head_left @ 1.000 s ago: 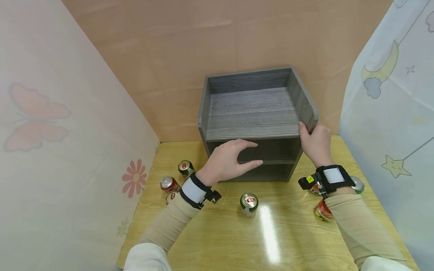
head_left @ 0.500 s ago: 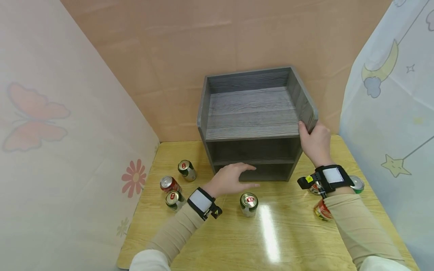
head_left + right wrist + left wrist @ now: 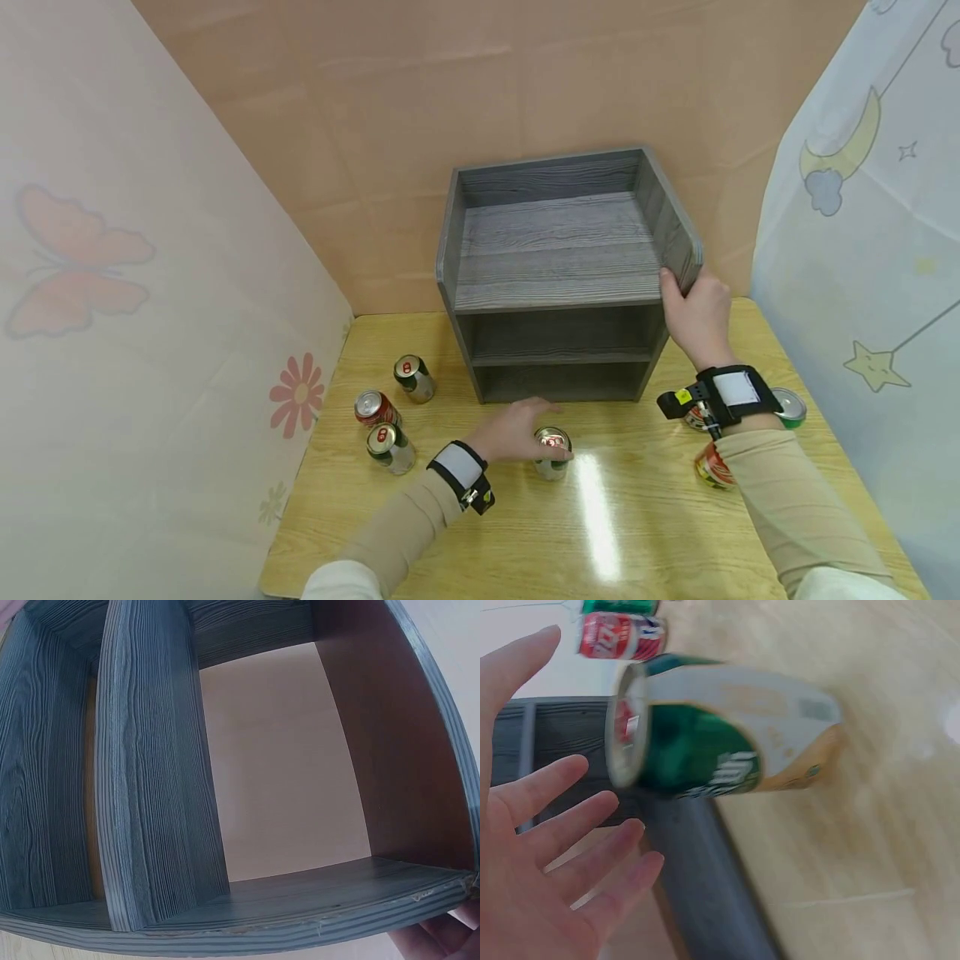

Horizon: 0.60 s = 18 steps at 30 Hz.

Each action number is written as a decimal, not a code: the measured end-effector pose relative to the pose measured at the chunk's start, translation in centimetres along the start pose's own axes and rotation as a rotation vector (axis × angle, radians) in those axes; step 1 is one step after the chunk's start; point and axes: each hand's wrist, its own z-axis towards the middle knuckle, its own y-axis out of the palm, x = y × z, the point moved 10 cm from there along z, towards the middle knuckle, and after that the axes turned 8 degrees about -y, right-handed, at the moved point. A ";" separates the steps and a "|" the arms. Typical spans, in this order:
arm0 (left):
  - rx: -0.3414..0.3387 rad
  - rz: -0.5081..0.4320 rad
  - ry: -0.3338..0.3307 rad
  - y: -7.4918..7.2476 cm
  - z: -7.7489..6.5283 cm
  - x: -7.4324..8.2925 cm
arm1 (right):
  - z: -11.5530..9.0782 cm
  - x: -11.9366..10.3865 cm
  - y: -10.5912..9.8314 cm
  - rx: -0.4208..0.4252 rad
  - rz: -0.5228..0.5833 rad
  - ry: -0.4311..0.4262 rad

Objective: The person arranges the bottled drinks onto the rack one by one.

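Note:
A green-and-white drink can [image 3: 551, 471] stands upright on the table in front of a grey wooden shelf unit [image 3: 555, 250]. My left hand [image 3: 512, 432] is at the can's top, thumb on the near side. In the left wrist view the fingers of my left hand [image 3: 562, 877] are spread, and a gap shows between them and the can [image 3: 727, 735]. My right hand [image 3: 699, 318] grips the front edge of the shelf unit's right side panel, thumb inward. Only some fingers of it show at the corner of the right wrist view, beside the shelf unit [image 3: 150, 772].
Left on the table [image 3: 480, 542] are a green-topped can [image 3: 415, 380], a red can [image 3: 377, 408] and another green-and-white can [image 3: 391, 448]. Beside the right forearm stand a red can [image 3: 714, 468], a partly hidden can [image 3: 695, 419] and a green can [image 3: 792, 408]. Printed cloth walls flank the table.
My left hand has come down from in front of the shelf unit's opening toward me, to the can in the middle. My right hand has stayed on the side panel.

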 end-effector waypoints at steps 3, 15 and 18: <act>-0.002 -0.029 -0.005 1.2 0.2 -0.5 | 0.0 0.0 0.0 -0.006 0.000 0.002; -0.021 -0.123 0.030 4.9 0.4 -1.7 | 0.0 0.2 0.0 0.004 0.008 0.002; -0.015 -0.144 0.024 5.1 0.5 -1.9 | -0.1 0.2 0.0 0.008 0.009 0.005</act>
